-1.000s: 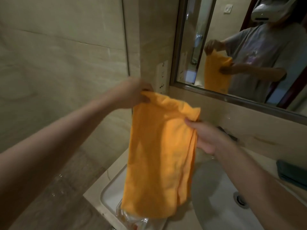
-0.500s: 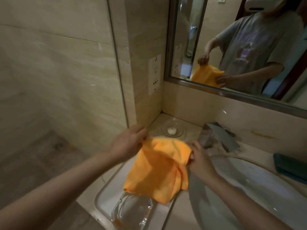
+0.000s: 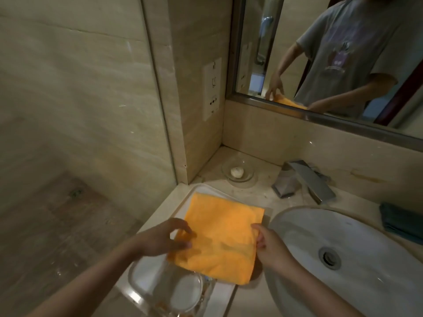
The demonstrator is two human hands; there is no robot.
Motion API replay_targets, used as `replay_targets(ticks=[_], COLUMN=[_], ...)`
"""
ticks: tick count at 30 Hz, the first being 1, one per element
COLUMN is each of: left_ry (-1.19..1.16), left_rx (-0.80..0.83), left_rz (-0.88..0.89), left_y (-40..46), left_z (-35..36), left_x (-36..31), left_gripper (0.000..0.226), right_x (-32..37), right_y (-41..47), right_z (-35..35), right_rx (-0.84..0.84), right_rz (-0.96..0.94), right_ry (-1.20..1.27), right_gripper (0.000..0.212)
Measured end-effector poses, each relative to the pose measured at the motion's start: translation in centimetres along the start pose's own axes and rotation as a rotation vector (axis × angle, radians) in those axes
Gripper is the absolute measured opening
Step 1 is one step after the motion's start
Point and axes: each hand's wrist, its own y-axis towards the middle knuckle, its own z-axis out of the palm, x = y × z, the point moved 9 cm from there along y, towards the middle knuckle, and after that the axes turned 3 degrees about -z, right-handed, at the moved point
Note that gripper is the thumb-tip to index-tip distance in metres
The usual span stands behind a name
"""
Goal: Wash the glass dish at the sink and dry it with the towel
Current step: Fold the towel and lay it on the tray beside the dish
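The folded orange towel (image 3: 223, 234) lies flat on a white tray (image 3: 146, 274) on the counter left of the sink. My left hand (image 3: 163, 239) pinches the towel's near left edge. The towel's near right edge is held by my right hand (image 3: 270, 247). A clear glass dish (image 3: 183, 294) sits on the tray's near end, just below the towel and partly under its edge. The white oval sink (image 3: 357, 259) is to the right, with the square chrome faucet (image 3: 304, 181) behind it.
A small glass soap dish with a white soap (image 3: 238, 172) stands in the back corner. A dark folded cloth (image 3: 400, 223) lies at the counter's far right. A tiled wall with a socket panel (image 3: 211, 88) rises at left; a mirror (image 3: 320, 53) hangs behind.
Both hands brought the hanging towel down from chest height and laid it folded on the tray. The view tilted down towards the counter.
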Motion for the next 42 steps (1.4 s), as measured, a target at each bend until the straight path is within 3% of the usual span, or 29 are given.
replay_targets(ticks=[4, 6, 9, 14, 17, 20, 23, 25, 29, 31, 34, 36, 38, 42], left_ry=[-0.192, -0.308, -0.356, -0.447, -0.461, -0.394, -0.342, -0.331, -0.306, -0.235, -0.216, -0.241, -0.142, -0.041], left_rx=[-0.189, -0.241, -0.200, -0.363, -0.469, -0.445, -0.392, -0.323, -0.247, -0.254, -0.344, -0.415, -0.480, -0.629], left_rz=[-0.248, -0.293, -0.360, -0.225, -0.179, -0.174, -0.184, -0.203, -0.203, -0.195, -0.159, -0.162, -0.192, -0.082], left_y=[2.7, 3.9, 5.2, 6.7, 6.6, 6.0, 4.8, 4.0, 3.1, 3.0, 2.9, 2.9, 2.2, 0.0], left_z=[-1.4, -1.7, -1.5, -4.4, -5.3, -4.9, -4.5, -4.0, -3.6, -3.6, -3.5, -3.2, -2.9, -3.1], left_x=[2.9, 3.4, 3.3, 0.6, 0.1, 0.9, 2.6, 3.8, 4.5, 4.2, 3.6, 3.5, 3.2, 0.9], left_gripper=[0.062, 0.049, 0.052, 0.030, 0.033, 0.035, 0.027, 0.024, 0.022, 0.019, 0.019, 0.023, 0.010, 0.038], right_x=[-1.6, -1.7, -2.0, -0.1, 0.0, -1.5, -1.6, -1.0, -0.3, -0.2, -0.8, -0.8, -0.4, 1.9], right_y=[1.3, 1.7, 1.8, 2.4, 2.7, 1.5, -0.9, -1.7, -0.7, -0.3, -0.2, -0.4, -0.8, -1.8], right_z=[0.1, 0.2, -0.2, 0.0, 0.7, 2.4, 5.7, 6.9, 6.2, 5.1, 3.9, 3.6, 3.1, 1.1], right_rx=[-0.083, -0.127, -0.176, -0.154, -0.202, -0.179, 0.053, 0.143, 0.051, -0.015, -0.099, -0.127, -0.171, -0.340], right_rz=[0.218, 0.235, 0.268, 0.202, 0.219, 0.365, 0.457, 0.435, 0.383, 0.362, 0.345, 0.314, 0.262, 0.032], right_ry=[0.371, 0.371, 0.328, 0.250, 0.367, 0.628, 0.756, 0.762, 0.858, 0.846, 0.763, 0.655, 0.467, 0.210], right_gripper=[0.053, 0.062, 0.067, 0.032, 0.019, 0.027, 0.040, 0.036, 0.032, 0.034, 0.016, 0.029, 0.051, 0.063])
